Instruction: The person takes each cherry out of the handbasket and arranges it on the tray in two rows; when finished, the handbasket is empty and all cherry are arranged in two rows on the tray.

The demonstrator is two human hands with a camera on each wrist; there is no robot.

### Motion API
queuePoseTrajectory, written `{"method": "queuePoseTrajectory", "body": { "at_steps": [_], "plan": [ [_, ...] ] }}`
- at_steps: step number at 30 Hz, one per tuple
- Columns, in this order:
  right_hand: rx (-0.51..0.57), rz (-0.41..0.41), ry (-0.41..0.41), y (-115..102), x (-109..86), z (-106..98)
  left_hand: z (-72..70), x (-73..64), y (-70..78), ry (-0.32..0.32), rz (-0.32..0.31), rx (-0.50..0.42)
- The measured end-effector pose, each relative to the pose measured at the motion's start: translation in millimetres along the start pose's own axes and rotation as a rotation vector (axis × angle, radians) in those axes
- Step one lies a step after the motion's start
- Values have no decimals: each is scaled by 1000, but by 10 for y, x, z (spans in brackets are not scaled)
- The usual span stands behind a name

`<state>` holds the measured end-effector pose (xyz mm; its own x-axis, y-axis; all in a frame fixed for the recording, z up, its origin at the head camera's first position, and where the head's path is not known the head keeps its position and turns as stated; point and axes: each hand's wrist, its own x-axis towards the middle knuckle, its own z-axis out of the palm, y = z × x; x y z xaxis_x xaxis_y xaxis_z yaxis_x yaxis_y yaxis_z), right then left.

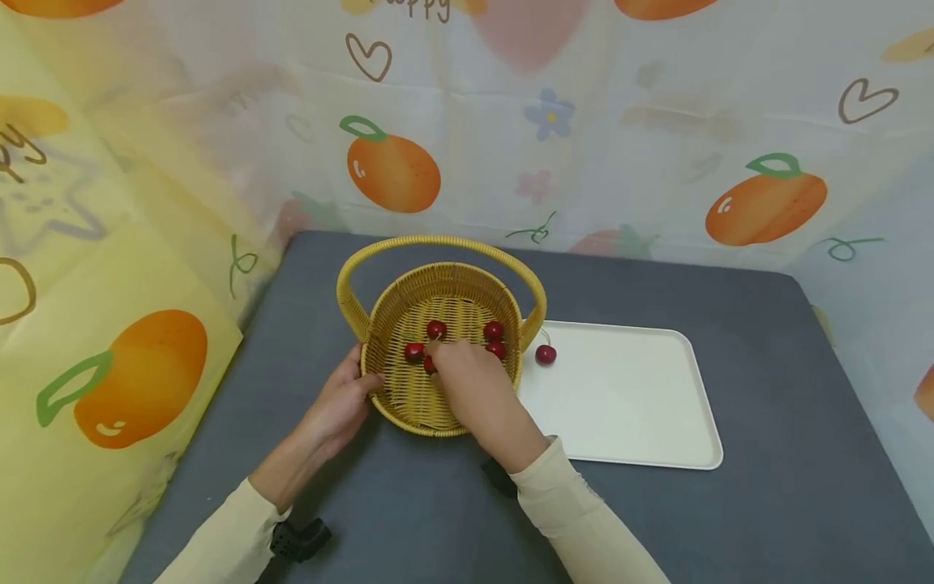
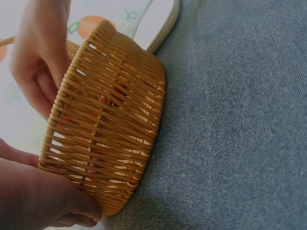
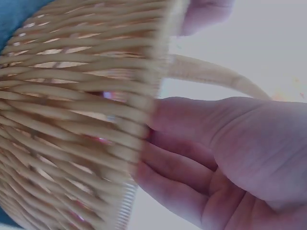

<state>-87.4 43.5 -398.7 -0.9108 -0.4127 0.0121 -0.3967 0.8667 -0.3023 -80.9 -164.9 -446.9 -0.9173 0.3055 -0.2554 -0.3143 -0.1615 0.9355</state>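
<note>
A round yellow wicker basket (image 1: 438, 422) with a tall arched handle stands on the table, several dark red cherries (image 1: 436, 328) on its woven bottom. My left hand (image 1: 344, 405) grips its left rim, thumb over the edge and fingers against the outside wall (image 2: 105, 120). Inside the basket, my right hand (image 1: 474, 389) reaches down from the right, its thumb and fingers pinched together at a cherry (image 1: 429, 366) that they partly cover. The right wrist view shows the right hand's thumb (image 3: 182, 117) close to its curled fingers; the basket wall hides the tips.
A white rectangular tray (image 1: 627, 397) lies right of the basket, partly behind the right wrist. One stemmed cherry (image 1: 546, 354) rests near its upper left corner. A grey cloth (image 1: 409, 519) covers the table. A fruit-printed curtain (image 1: 620, 122) hangs behind and to the left.
</note>
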Motion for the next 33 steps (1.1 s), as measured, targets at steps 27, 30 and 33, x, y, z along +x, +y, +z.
{"method": "queuePoseTrajectory", "body": {
  "at_steps": [27, 30, 33],
  "plan": [
    [102, 98, 519, 418, -1102, -1322, -23, 3, 20, -3, -17, -1],
    [100, 148, 511, 608, -1113, -1281, -18, 9, 19, -4, -16, -1],
    [103, 189, 488, 791, -1112, -1198, -9, 15, 15, -9, -17, -1]
  ]
}}
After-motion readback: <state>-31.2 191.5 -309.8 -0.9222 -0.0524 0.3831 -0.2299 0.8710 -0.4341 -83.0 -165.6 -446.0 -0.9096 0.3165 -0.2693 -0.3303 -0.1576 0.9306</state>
